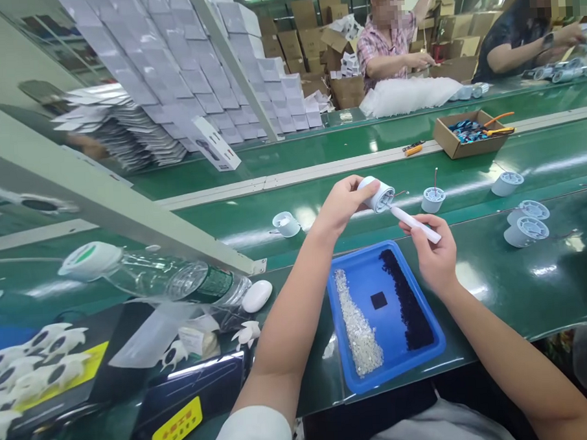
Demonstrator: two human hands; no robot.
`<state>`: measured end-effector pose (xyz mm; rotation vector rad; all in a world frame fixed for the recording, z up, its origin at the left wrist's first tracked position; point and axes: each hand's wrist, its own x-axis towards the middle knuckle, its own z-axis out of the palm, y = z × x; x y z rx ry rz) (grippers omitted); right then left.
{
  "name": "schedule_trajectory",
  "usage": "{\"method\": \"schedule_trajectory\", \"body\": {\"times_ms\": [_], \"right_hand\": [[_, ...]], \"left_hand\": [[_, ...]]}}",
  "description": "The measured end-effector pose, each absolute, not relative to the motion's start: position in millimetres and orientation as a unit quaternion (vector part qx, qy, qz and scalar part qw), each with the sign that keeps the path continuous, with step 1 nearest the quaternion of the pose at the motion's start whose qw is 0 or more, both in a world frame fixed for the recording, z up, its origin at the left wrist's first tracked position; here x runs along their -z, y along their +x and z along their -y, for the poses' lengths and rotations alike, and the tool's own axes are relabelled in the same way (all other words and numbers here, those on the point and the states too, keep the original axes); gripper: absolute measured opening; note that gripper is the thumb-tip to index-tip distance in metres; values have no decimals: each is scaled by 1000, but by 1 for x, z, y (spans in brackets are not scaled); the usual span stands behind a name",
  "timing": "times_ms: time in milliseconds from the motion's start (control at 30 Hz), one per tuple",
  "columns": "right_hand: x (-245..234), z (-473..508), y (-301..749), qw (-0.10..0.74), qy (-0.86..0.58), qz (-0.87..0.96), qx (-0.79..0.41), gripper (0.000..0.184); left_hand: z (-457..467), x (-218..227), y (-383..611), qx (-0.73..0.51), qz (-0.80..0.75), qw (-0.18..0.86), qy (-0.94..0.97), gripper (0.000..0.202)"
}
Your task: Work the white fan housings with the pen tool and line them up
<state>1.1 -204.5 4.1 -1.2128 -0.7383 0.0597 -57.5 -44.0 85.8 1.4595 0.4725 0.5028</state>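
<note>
My left hand (344, 203) is closed round a pale blue cylindrical plastic housing (374, 193), tilted so its open, ribbed end faces right. A short thin wire sticks out of that end. In my right hand (435, 249) is a white pen-shaped tool (417, 225), its narrow tip at the open end of the housing; whether it touches inside I cannot tell. Below both hands lies a blue tray (348, 377) with small clear pieces (361, 334) along its left side, small black pieces (410, 309) along its right, and a dark square (379, 300) between them.
More pale housings (434, 199) stand on the green bench, several to the right and one (286, 224) to the left. Beyond are a cardboard box (465, 146) and orange-handled cutters (413, 150). At left lie a plastic bottle (179, 277) and a slanting metal post (126, 182). Two co-workers sit opposite.
</note>
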Motion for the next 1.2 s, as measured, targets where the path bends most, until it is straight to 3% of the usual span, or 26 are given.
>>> {"method": "schedule_trajectory", "body": {"times_ms": [367, 767, 1067, 1200], "right_hand": [[-2, 206, 1, 764, -553, 331, -16, 23], [-4, 205, 1, 758, -562, 331, -12, 25], [9, 205, -2, 727, -599, 337, 13, 23], [8, 205, -5, 732, -588, 343, 25, 23]], "left_hand": [[44, -85, -58, -224, -205, 685, 663, 33], [45, -84, -56, -220, -207, 673, 675, 29], [59, -93, -57, -226, -257, 580, 740, 20], [62, -95, -58, -245, -255, 598, 719, 22]]}}
